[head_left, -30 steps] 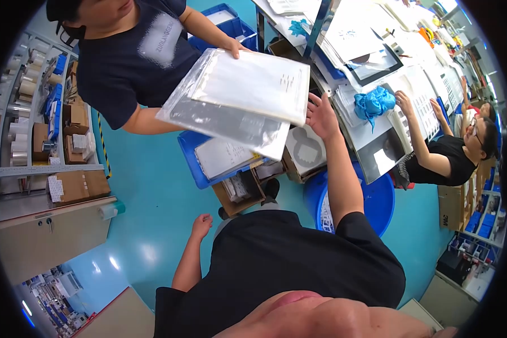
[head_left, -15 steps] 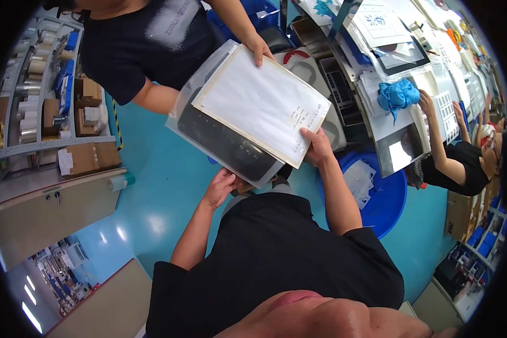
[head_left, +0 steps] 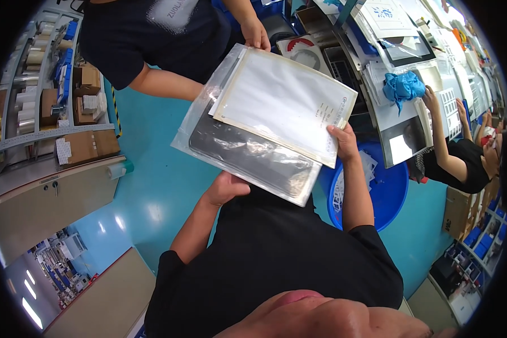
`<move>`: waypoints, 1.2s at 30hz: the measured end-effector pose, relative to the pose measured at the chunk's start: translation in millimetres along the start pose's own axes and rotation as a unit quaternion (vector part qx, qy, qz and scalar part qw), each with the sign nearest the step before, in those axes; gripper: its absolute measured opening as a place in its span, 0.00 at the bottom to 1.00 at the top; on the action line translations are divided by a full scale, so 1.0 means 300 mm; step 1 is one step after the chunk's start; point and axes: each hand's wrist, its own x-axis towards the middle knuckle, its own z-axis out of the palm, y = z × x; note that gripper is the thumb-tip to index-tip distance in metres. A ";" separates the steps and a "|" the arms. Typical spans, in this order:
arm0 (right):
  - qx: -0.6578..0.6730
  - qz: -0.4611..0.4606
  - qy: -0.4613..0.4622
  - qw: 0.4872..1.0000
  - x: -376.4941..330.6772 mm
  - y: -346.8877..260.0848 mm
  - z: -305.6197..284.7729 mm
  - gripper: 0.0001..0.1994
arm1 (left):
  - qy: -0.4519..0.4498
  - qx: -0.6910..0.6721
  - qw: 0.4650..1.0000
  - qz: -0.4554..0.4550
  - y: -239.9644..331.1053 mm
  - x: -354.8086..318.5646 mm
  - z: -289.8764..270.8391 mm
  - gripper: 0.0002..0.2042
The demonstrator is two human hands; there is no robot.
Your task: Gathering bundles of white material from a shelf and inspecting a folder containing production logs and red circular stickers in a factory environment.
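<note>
A white paper sheet in a clear sleeve [head_left: 287, 101] lies over a dark flat panel in a clear plastic bag [head_left: 248, 149]. My right hand [head_left: 346, 143] grips the sleeve's right edge, thumb on top and fingers underneath. At the bag's near edge is my left hand [head_left: 226, 188], curled against it from below, with its fingertips partly hidden. Opposite me, a co-worker's hand [head_left: 256, 35] is at the far edge of the stack. That person's other forearm [head_left: 172, 84] reaches to the bag's left side, where its hand is hidden.
A blue round bin [head_left: 391, 191] with white cut scraps stands at my right. Beyond it is a workbench [head_left: 386, 118] bearing a blue crumpled bundle [head_left: 403, 87], near another person's hand. Shelves with rolls and a cardboard box [head_left: 90, 147] stand at the left.
The sleeved sheet and bagged panel have shifted right and closer to me. My right hand moved right with them; my left hand moved slightly right, its thumb now pointing inward.
</note>
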 end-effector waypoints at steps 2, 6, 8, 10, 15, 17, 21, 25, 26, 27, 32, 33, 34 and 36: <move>0.001 0.006 -0.004 1.000 -0.014 -0.010 -0.048 0.20 | -0.089 0.029 0.995 -0.027 0.040 -0.005 0.063 0.38; 0.019 0.032 -0.020 0.999 -0.027 -0.003 -0.128 0.23 | -0.001 0.060 0.997 -0.056 -0.040 0.015 -0.056 0.27; 0.009 0.040 -0.026 0.999 -0.041 0.010 -0.153 0.24 | 0.170 0.139 0.975 0.009 -0.007 0.029 0.020 0.23; 0.019 0.053 -0.039 0.998 -0.072 0.010 -0.151 0.24 | 0.188 0.232 0.951 0.077 0.033 0.004 0.137 0.23; -0.004 0.092 -0.055 0.994 -0.067 -0.017 -0.149 0.26 | 0.119 0.010 0.987 0.110 -0.020 -0.017 -0.034 0.24; -0.027 0.110 -0.075 0.991 -0.046 -0.031 -0.137 0.26 | 0.090 -0.079 0.986 0.118 -0.004 0.002 -0.156 0.25; -0.109 0.155 -0.154 0.970 0.033 -0.066 -0.089 0.24 | 0.021 -0.248 0.965 0.083 0.072 0.034 -0.277 0.29; -0.180 0.131 -0.245 0.944 0.034 -0.152 0.081 0.22 | 0.097 -0.106 0.990 -0.019 0.279 -0.018 -0.355 0.30; -0.179 0.145 -0.275 0.934 0.018 -0.175 0.161 0.22 | 0.056 0.017 0.997 -0.056 0.336 -0.052 -0.422 0.30; -0.178 0.138 -0.275 0.935 0.012 -0.169 0.207 0.22 | 0.013 0.138 0.985 -0.098 0.375 -0.062 -0.427 0.29; -0.294 0.180 -0.361 0.866 -0.035 -0.078 0.451 0.24 | -0.108 0.307 0.890 -0.318 0.411 -0.126 -0.234 0.31; -0.289 0.197 -0.397 0.849 -0.051 -0.046 0.490 0.25 | -0.102 0.339 0.872 -0.338 0.381 -0.164 -0.222 0.33; -0.292 0.203 -0.402 0.844 -0.082 -0.015 0.525 0.25 | -0.096 0.333 0.876 -0.334 0.355 -0.216 -0.231 0.33; -0.305 0.167 -0.384 0.855 -0.156 0.030 0.597 0.26 | -0.062 0.342 0.893 -0.285 0.312 -0.335 -0.268 0.33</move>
